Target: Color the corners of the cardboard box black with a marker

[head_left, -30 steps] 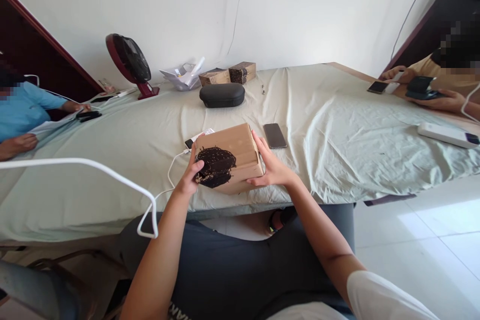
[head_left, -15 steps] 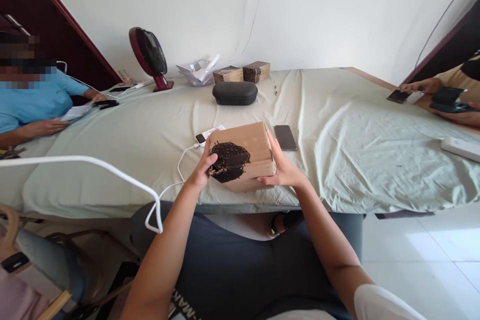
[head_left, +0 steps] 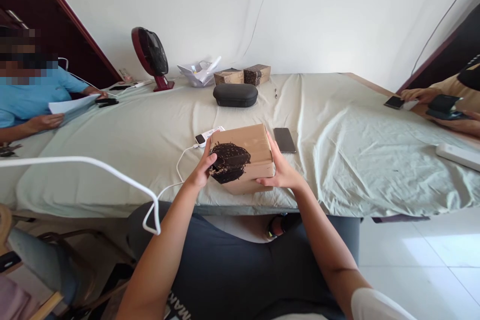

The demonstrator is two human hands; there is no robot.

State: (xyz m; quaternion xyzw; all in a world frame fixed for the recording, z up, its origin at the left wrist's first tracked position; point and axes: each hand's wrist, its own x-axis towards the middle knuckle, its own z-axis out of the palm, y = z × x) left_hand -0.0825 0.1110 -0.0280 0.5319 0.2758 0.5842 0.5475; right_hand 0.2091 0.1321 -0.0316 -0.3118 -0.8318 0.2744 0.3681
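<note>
A brown cardboard box with a black scribbled patch on its left part is gripped between my two hands near the table's front edge. My left hand holds its left end, the thumb on the near face by the black patch. On the right end, my right hand presses with the thumb along the front and fingers behind. Just beyond the box lie a dark phone on the right and a small white device with a dark screen, partly hidden by the box.
Farther back stand a black zip case, two cardboard boxes, a plastic basket and a red fan. A white cable crosses at left. People sit at both sides; a white power strip lies right.
My hands keep the same hold on the box, which has hardly moved. At left, the other person's paper is raised. The view has shifted slightly.
</note>
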